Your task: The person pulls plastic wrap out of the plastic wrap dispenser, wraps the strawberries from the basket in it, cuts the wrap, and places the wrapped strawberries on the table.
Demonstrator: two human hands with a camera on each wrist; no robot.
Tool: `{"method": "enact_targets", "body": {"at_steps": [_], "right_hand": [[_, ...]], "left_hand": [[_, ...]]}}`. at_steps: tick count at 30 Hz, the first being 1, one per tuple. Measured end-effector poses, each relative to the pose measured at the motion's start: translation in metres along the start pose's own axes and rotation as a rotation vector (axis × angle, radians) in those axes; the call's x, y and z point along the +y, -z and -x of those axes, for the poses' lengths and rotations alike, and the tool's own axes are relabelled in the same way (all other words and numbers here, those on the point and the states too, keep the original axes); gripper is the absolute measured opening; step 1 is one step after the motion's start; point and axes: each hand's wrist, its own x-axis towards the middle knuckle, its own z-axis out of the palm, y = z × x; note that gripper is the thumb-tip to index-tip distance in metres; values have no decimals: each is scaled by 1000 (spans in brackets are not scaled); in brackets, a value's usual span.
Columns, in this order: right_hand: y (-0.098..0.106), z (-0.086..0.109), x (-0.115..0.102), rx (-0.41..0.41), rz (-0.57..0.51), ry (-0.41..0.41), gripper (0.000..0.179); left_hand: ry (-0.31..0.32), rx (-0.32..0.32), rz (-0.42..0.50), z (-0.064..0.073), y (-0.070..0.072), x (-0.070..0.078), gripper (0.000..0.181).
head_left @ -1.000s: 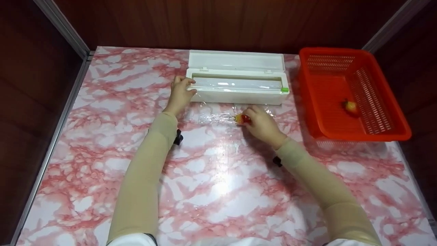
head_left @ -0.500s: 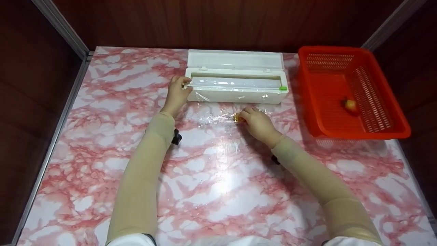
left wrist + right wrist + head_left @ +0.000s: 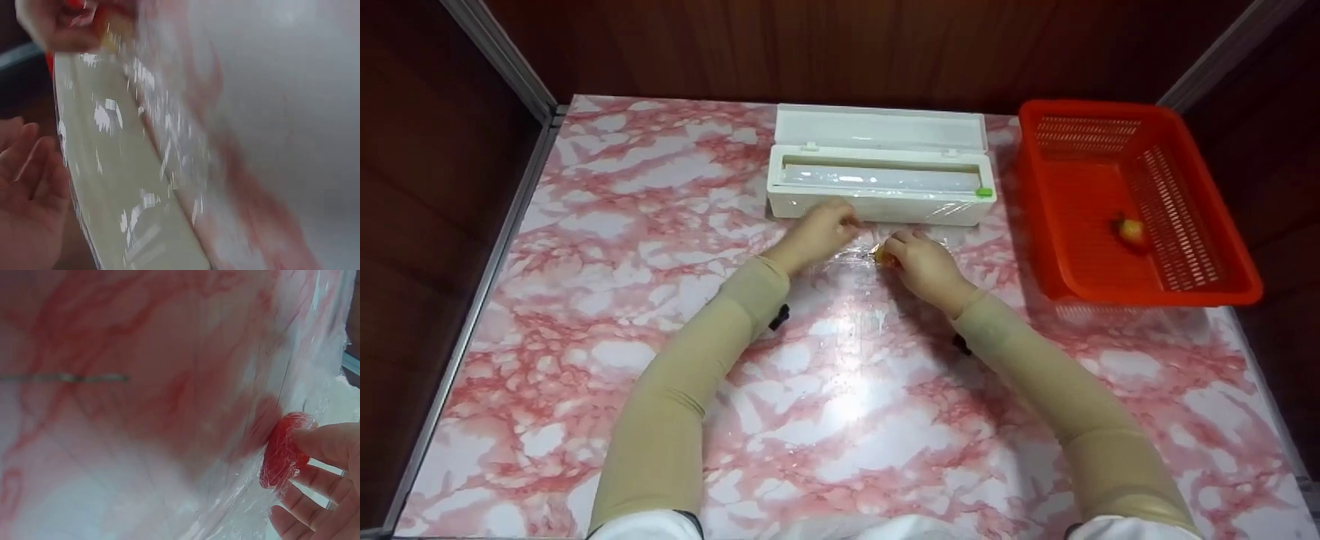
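1. Our beige left sleeve (image 3: 667, 405) is slanting across the marbled bench (image 3: 577, 315), on the near left side of the white box (image 3: 919, 211).
2. Our left hand (image 3: 819, 231) is hanging at the front of the white box, left of its middle. Its fingers are curving loosely and standing slightly apart; whether they are touching the film (image 3: 174, 132), we cannot tell.
3. That clear film is glistening over the front of the white box and lying wrinkled before it.
4. The lid (image 3: 877, 129) is leaning open behind the white box, and a pale roll (image 3: 877, 177) is lying inside it.
5. A film-covered fruit (image 3: 281, 453) is resting before the middle of the white box.
6. Our right hand (image 3: 928, 268) is pinching this fruit with thumb and fingers, before the right half of the white box.
7. A green tab (image 3: 983, 193) is sitting at the right end of the white box.
8. A red basket (image 3: 1155, 298) is standing right of the white box, and a second fruit (image 3: 1130, 231) is lying inside.
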Motion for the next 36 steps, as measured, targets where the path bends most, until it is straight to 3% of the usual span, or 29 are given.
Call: {"method": "enact_targets", "body": {"at_steps": [3,7,16,21,31,36], "right_hand": [[-1,-1,0,0,-3,-17,10],[-2,0,-2,-15,-5,-48,14],[3,-1,-6,-62,-54,-103,28],[3,1,-6,-72,-115,-91,23],[7,2,-2,-204,-293,-172,24],[12,0,-2,-261,-325,-224,19]], "left_hand": [[-35,-149,-132,-5,-19,4,25],[-63,-206,-231,-9,-38,4,28],[-41,-160,-271,-9,-50,1,38],[-41,-143,-299,-6,-52,0,34],[-39,-166,-354,-2,-48,0,26],[-11,-190,-353,-2,-44,0,22]]}}
